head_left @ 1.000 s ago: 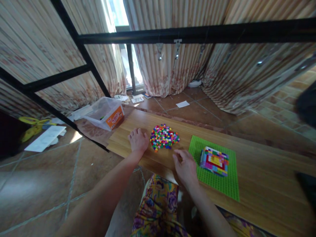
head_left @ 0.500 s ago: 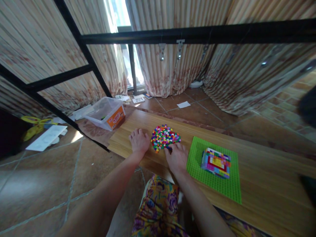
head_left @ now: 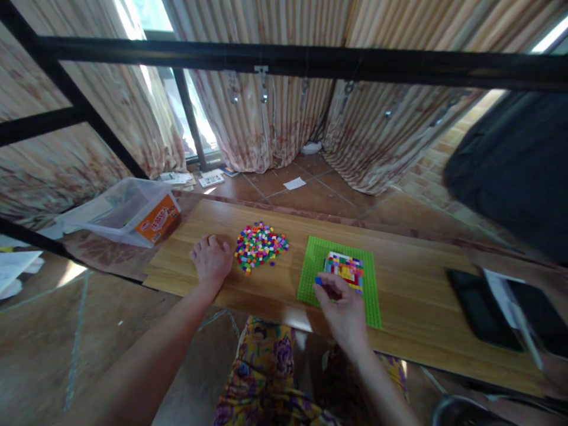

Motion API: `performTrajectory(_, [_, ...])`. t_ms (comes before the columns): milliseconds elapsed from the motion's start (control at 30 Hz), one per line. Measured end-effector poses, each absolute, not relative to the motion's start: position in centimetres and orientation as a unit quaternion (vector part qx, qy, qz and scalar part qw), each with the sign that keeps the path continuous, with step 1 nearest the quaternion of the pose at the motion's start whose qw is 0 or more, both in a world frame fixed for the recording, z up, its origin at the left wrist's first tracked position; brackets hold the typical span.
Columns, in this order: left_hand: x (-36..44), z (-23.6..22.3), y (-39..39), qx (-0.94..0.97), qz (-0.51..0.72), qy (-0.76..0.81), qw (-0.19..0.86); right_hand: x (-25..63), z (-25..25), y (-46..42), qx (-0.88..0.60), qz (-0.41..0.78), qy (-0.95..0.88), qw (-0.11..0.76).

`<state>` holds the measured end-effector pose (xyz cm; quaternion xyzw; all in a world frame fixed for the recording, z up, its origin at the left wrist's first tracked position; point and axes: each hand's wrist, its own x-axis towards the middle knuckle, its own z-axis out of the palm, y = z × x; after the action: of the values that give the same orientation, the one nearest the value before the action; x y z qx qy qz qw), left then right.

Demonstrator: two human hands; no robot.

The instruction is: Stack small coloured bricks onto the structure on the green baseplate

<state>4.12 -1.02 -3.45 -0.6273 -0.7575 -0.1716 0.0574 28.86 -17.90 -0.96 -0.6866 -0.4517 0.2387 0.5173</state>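
My right hand (head_left: 341, 302) pinches a small blue toy brick (head_left: 318, 281) between thumb and fingertips, above the green baseplate (head_left: 308, 266). Just beyond those fingers is a multicoloured brick block (head_left: 348, 266) on the baseplate, its near left part covered by my hand. My left hand (head_left: 210, 258) lies palm down on the wooden board with loosely bent fingers, holding nothing. Beside it, to the right, spreads a pile of small coloured bricks (head_left: 260, 245), which it does not grip.
A clear plastic box (head_left: 119, 207) with an orange label stands past the board's left end. Dark flat devices (head_left: 483, 307) lie at the right of the board (head_left: 417, 296). A black metal bar (head_left: 284, 62) with hanging clips crosses in front of the curtains.
My right hand has gone from the pile to the baseplate on the right, carrying a blue brick. My left hand stays by the pile. The view has turned right.
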Motion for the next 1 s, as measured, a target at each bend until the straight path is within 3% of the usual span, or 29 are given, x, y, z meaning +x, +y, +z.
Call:
performTrajectory(200, [4.2, -3.2, -1.0, -0.624, -0.166, -0.762, 0.053, 34.4, -0.8, -19.8, -0.770, 0.137, -0.393, 0.485])
performTrajectory(467, [4.3, -2.8, -1.1, -0.625, -0.158, -0.763, 0.054, 35.9, -1.1, -18.5, -0.791, 0.036, -0.464, 0.396])
performTrajectory(1000, [4.4, -2.6, -1.2, -0.625, -0.155, -0.764, 0.044, 37.1, -1.2, -18.4, -0.759, 0.012, -0.521, 0.391])
